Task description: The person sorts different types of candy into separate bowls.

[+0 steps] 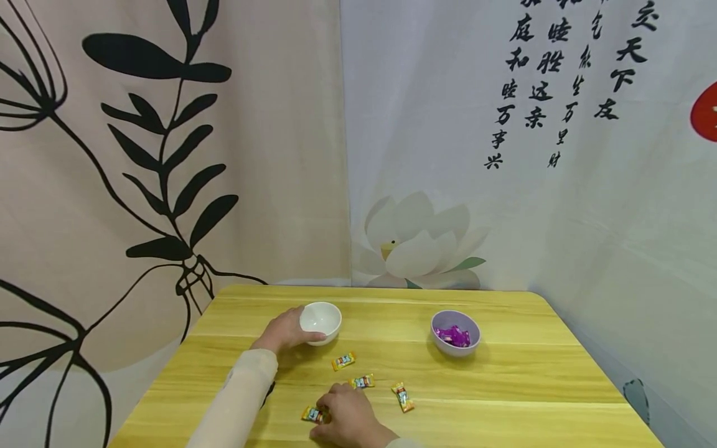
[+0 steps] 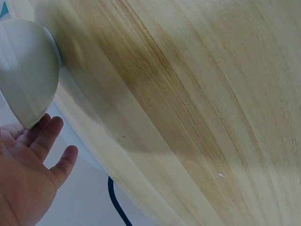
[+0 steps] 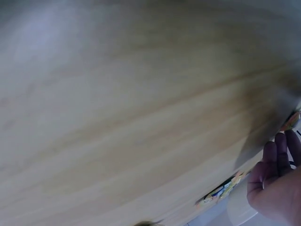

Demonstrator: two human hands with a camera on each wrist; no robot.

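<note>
In the head view my left hand (image 1: 288, 330) holds a white bowl (image 1: 325, 318) by its left side, the thumb along the near rim. The left wrist view shows the bowl (image 2: 29, 70) from the side, with fingertips at its rim. My right hand (image 1: 351, 415) is low on the table, its thumb and fingers curled about the right end of a yellow-wrapped candy (image 1: 312, 414). More candies in the same wrapper lie beyond it: one candy (image 1: 343, 361) near the bowl, another candy (image 1: 363, 381) just past the fingers, and a third candy (image 1: 403, 397) to the right.
A lilac bowl (image 1: 455, 348) with purple-wrapped candies (image 1: 454, 336) in it stands at the back right of the wooden table (image 1: 532, 373). Behind the table hangs a printed cloth (image 1: 280, 155). A dark cord (image 2: 117, 202) runs by the table edge in the left wrist view.
</note>
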